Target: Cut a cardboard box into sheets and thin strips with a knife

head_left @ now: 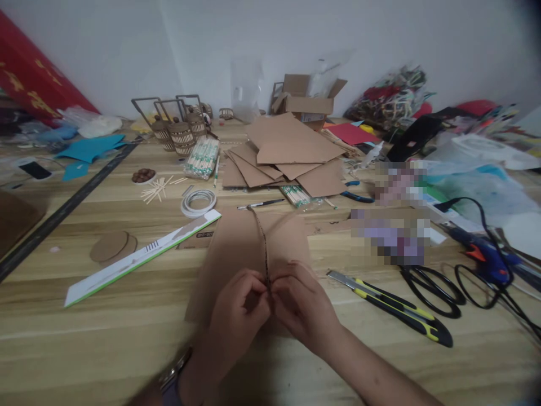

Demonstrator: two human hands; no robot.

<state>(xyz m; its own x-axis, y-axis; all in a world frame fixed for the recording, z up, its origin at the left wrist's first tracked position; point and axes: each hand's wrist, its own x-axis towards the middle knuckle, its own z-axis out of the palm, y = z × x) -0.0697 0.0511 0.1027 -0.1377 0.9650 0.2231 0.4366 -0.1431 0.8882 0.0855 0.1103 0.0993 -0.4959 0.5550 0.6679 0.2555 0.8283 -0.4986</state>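
Note:
A thin dark braided cord (264,239) runs toward me over a flat sheet of brown cardboard (230,242). At its near end my left hand (243,307) pinches it between thumb and forefinger. My right hand (304,307) closes on the same cord, right beside the left, with fingertips almost touching. The exact grip is partly hidden behind the fingers, and the near part of the cord is not visible. Just beyond the cardboard lies a black pen (261,204).
A yellow-black utility knife (393,307), black-handled scissors (435,290) and a blue glue gun (492,262) lie right. Left are a white ruler-like strip (143,258), cardboard discs (110,247) and a tubing coil (198,202). Behind stand stacked cardboard pieces (296,138) and small lantern-like models (181,135).

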